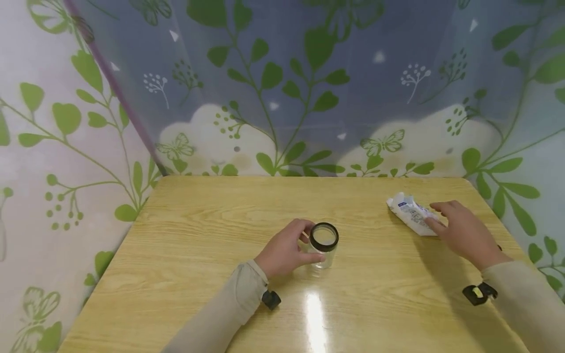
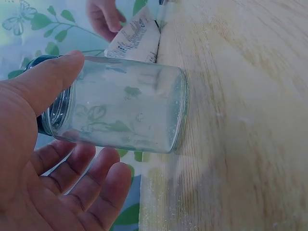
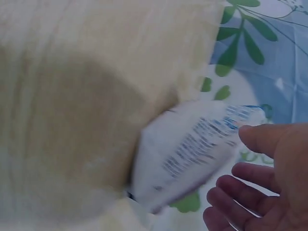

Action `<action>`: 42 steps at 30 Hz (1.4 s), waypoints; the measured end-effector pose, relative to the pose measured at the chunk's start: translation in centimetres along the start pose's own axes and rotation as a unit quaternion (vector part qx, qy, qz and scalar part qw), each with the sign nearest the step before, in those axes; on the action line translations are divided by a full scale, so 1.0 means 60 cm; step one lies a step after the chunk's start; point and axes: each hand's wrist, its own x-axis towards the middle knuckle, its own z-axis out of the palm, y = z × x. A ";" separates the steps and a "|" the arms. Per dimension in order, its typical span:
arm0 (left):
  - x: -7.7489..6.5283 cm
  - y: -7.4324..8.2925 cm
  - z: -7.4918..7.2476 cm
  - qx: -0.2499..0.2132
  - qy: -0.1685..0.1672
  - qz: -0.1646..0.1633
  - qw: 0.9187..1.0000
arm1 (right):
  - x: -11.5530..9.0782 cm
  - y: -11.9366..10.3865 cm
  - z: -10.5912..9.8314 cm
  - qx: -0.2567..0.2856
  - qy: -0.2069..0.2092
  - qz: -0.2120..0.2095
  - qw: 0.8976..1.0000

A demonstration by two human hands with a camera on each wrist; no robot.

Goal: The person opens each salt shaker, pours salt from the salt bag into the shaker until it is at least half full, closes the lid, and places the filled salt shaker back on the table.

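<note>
A clear jar (image 1: 323, 257) with a black rim (image 1: 324, 237) stands upright on the wooden table. My left hand (image 1: 284, 249) curves round it from the left, the thumb across the front and the fingers toward the back. The left wrist view has the thumb laid on the jar (image 2: 120, 103) near its black top, with the fingers loosely bent on the other side. Over on the right, a crumpled white packet (image 1: 412, 215) with blue print lies on the table. My right hand (image 1: 469, 236) is beside it, fingers apart, the thumb overlapping the packet's edge (image 3: 192, 149) in the right wrist view.
The wood-grain table (image 1: 212, 211) meets a leaf-patterned backdrop (image 1: 282, 88) along its back edge, with more patterned sheeting at the left and right sides. Light reflects off the tabletop in front of the jar.
</note>
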 end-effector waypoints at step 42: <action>-0.011 0.022 -0.058 -0.023 0.058 0.062 0.996 | -0.030 -0.147 -0.022 0.061 0.350 -0.155 0.922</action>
